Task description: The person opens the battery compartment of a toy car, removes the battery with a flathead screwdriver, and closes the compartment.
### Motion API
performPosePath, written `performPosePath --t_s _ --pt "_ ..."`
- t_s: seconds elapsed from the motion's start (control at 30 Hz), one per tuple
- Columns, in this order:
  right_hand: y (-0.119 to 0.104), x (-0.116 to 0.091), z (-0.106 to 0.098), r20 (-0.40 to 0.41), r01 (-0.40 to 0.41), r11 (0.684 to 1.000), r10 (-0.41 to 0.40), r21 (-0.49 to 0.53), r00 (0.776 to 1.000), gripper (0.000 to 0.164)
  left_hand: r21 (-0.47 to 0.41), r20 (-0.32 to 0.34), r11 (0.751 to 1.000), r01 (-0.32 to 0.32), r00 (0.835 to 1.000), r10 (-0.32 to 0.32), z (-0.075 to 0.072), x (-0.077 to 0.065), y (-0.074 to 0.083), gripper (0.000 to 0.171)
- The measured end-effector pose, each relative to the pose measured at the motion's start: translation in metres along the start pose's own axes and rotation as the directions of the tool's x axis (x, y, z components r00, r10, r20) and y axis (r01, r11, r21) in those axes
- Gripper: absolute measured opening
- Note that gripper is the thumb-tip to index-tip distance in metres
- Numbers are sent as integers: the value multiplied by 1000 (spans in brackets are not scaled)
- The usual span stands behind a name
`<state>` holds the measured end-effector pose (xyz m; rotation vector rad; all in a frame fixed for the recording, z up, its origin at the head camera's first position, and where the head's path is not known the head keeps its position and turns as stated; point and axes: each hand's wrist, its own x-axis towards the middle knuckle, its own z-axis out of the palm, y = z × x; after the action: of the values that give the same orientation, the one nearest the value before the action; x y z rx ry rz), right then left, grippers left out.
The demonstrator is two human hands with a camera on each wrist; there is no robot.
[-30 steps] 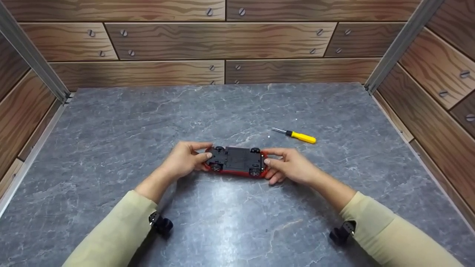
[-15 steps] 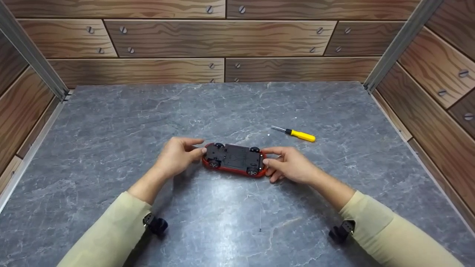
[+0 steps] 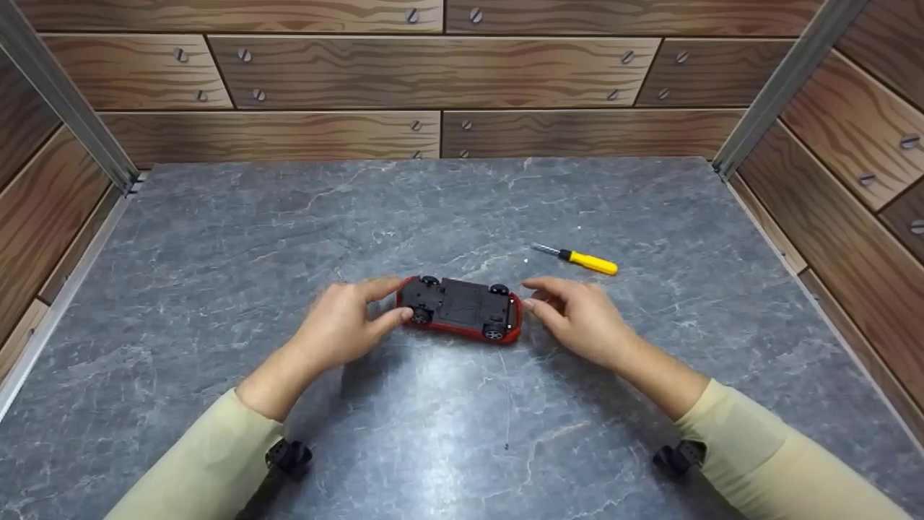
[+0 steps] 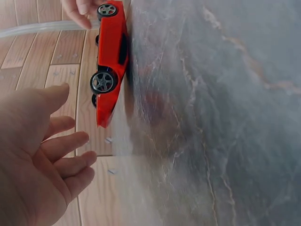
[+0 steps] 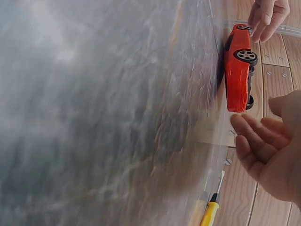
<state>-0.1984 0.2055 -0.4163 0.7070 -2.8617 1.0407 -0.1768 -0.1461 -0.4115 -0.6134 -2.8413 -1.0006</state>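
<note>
A red toy car (image 3: 462, 307) lies upside down on its roof on the grey table, black underside and wheels upward. At its left end is my left hand (image 3: 346, 318), thumb and forefinger spread beside the bodywork. The left wrist view shows a gap between those fingers and the car (image 4: 110, 56). My right hand (image 3: 581, 314) is at the opposite end, thumb and forefinger parted close to the bumper. In the right wrist view its loosely bent fingers (image 5: 256, 141) lie just off the red end of the car (image 5: 237, 80). Neither hand grips anything.
A screwdriver (image 3: 592, 262) with a yellow handle lies behind the car to the right, its tip pointing left. Tiny white specks lie near it, and a small dark bit (image 3: 507, 446) sits toward the front. Wood-patterned walls (image 3: 433, 72) enclose the table's back and sides.
Both hands have loosened from the car's ends, the left first, then the right. The car has turned slightly and now rests on the table. The screwdriver stays put.
</note>
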Motion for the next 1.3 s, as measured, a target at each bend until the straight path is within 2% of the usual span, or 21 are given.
performPosePath --t_s 0.07,0.17,0.33,0.5,0.6,0.77,0.9,1.07,1.3 --pt "2 -3 -2 -26 70 997 -71 -38 997 36 41 13 999 -32 999 32 1 -2 2 55" --pt "7 -7 -4 -25 157 984 -160 -81 987 41 102 52 994 -45 998 40 2 -5 4 63" --pt "10 -14 -5 45 242 956 -238 -164 970 54 173 126 983 -62 991 41 4 -10 6 74" --pt "9 -19 -5 156 275 931 -242 -239 958 64 217 179 970 -106 982 67 5 -13 6 86" --pt "10 -19 -5 221 307 915 -253 -262 942 68 246 201 960 -130 976 81 6 -15 6 92" --pt "13 -20 -5 292 352 888 -267 -296 918 71 284 226 944 -169 969 105 8 -17 5 98" --pt "15 -22 -6 342 358 878 -246 -318 907 71 303 241 933 -196 963 123 9 -19 5 98" --pt "16 -25 -6 375 368 869 -236 -332 897 71 323 257 924 -203 959 121 11 -18 3 98" --pt "12 -34 -3 367 384 860 -256 -337 894 71 310 269 930 -199 956 115 10 -8 -1 98"
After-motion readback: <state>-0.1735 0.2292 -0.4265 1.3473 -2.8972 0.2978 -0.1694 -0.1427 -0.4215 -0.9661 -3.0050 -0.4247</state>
